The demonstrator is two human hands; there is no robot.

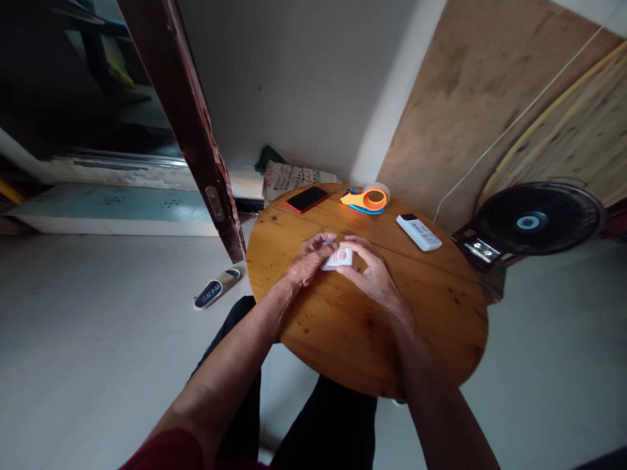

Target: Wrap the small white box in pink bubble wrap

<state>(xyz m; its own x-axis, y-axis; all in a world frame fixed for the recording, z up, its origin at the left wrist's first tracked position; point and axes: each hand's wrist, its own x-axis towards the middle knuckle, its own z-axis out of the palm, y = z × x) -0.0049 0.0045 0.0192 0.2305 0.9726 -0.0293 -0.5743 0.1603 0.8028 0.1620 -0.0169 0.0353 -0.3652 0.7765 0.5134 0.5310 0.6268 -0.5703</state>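
My left hand (pixel 309 258) and my right hand (pixel 368 267) meet over the middle of a round wooden table (pixel 343 326). Between them they pinch a small white packet (pixel 337 258) with red print. The fingers of both hands are curled on its edges, the left at its left side and the right at its right side and top. The packet sits just above or on the tabletop; I cannot tell which.
On the table's far side lie a red-edged phone (pixel 307 198), an orange and blue tape dispenser (pixel 368 198) and a white remote (pixel 418 232). A black fan (pixel 536 219) stands at the right. A slipper (pixel 217 288) lies on the floor by a dark door (pixel 196 130).
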